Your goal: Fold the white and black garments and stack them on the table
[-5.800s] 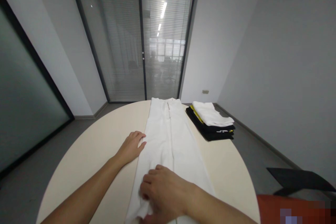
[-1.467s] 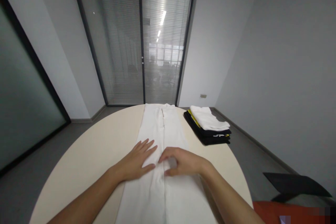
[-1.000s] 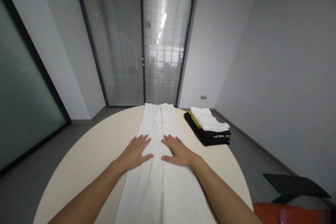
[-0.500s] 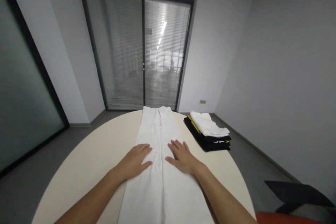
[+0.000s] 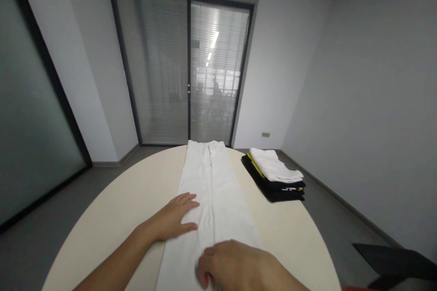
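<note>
A long white garment [image 5: 227, 186], folded lengthwise into a strip, lies down the middle of the round table. A seam or fold line runs along its centre. My left hand [image 5: 179, 216] rests flat on its left side, fingers stretched and thumb apart, holding nothing. Over the near part of the garment, closer to me, is my right hand [image 5: 239, 263] with its fingers bent downward. Its fingertips are blurred and partly hidden, so I cannot tell whether they pinch any cloth.
On the right of the cream round table [image 5: 136, 186] sits a stack of folded black and yellow clothes [image 5: 269, 191] with a white folded garment [image 5: 273, 166] on top. A dark chair [image 5: 396, 259] stands at the lower right. Behind are glass panels with blinds [image 5: 153, 77].
My right hand has left its flat place on the garment's right side and come toward me and inward, its fingers now bent. My left hand stays flat in about the same place.
</note>
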Demonstrator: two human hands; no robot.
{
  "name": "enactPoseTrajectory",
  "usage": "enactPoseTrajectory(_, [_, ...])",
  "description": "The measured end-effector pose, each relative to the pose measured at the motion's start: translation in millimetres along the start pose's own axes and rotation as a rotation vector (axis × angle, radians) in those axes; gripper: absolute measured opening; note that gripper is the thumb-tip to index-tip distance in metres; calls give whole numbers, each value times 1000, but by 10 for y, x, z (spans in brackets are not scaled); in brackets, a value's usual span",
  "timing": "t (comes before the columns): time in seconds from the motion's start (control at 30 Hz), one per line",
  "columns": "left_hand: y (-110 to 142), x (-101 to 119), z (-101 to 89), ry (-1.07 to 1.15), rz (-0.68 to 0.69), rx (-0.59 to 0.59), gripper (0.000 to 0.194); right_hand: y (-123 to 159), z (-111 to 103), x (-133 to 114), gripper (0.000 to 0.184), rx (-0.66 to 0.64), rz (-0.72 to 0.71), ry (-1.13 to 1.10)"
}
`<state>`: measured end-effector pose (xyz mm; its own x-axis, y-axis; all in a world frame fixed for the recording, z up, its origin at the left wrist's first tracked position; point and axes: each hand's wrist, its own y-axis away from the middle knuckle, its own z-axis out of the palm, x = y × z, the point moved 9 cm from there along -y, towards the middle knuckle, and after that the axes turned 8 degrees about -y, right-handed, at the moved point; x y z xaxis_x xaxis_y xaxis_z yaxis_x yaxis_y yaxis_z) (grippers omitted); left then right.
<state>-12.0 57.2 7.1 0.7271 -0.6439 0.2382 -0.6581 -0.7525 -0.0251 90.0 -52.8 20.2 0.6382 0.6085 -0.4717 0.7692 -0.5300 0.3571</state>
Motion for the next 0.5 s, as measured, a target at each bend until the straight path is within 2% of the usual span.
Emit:
enactPoseTrajectory(0.1, [17, -4, -3, 18, 0, 12, 65, -35, 128, 0, 19, -38, 13, 44])
enactPoseTrajectory(0.27, [32, 18, -20, 50, 26, 20, 62, -51, 217, -47, 6, -22, -103, 106])
enactPoseTrajectory(0.5, [28, 40, -32, 62, 36, -3, 59, -72, 324, -94, 9, -35, -95, 290])
